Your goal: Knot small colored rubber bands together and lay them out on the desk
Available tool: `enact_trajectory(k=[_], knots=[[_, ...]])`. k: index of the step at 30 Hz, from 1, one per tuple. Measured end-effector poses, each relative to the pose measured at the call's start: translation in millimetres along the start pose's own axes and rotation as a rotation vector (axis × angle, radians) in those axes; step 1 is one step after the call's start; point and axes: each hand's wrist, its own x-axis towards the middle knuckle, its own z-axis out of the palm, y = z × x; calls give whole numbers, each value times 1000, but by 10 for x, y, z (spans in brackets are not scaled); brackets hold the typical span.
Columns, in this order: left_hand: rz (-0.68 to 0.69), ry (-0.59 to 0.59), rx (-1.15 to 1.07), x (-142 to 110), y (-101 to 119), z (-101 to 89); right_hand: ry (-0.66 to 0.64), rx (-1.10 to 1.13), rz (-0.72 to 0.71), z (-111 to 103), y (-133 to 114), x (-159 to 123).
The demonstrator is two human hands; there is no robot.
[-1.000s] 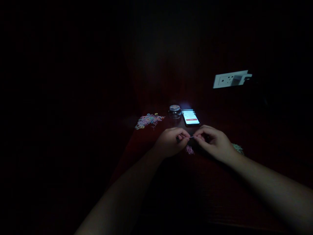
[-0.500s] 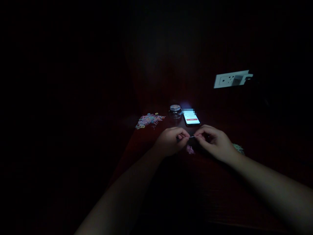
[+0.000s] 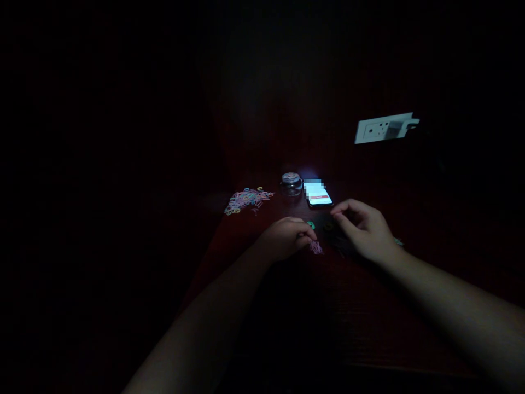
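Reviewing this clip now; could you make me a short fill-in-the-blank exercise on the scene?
1. The hand nearer the small pinkish-purple pile is the ____, not the right hand.
2. In the picture, the round jar stands between the multicoloured pile and the lit ____.
3. The wall socket plate appears higher than the jar and to its ____.

Missing words: left hand; phone; right.

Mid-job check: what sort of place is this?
Probably a dim room indoors, perhaps a home: a wall socket, a lit phone and a pile of small coloured bands on a dark reddish tabletop.
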Motion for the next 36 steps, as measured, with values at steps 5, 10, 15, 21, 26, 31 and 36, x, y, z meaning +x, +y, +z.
enact_trajectory(k=[5, 10, 15, 21, 26, 31, 36], knots=[[-46, -25, -35, -9, -23, 16, -1, -5, 5, 7, -25, 1], [-42, -35, -35, -4, -19, 16, 2, -18, -7, 11, -40, 1], [-41, -44, -12, 10, 2, 31, 3, -3, 7, 12, -63, 4], [-24, -33, 16, 13, -21, 63, 3, -13, 1, 9, -77, 0], [-31, -27, 37, 11, -50, 82, 0, 1, 5, 14, -51, 0], [-28, -10, 51, -2, -54, 71, -11, 0, 3, 13, -3, 6], [-27, 2, 52, -33, -64, 79, -132, -95, 43, 12, 4, 6]])
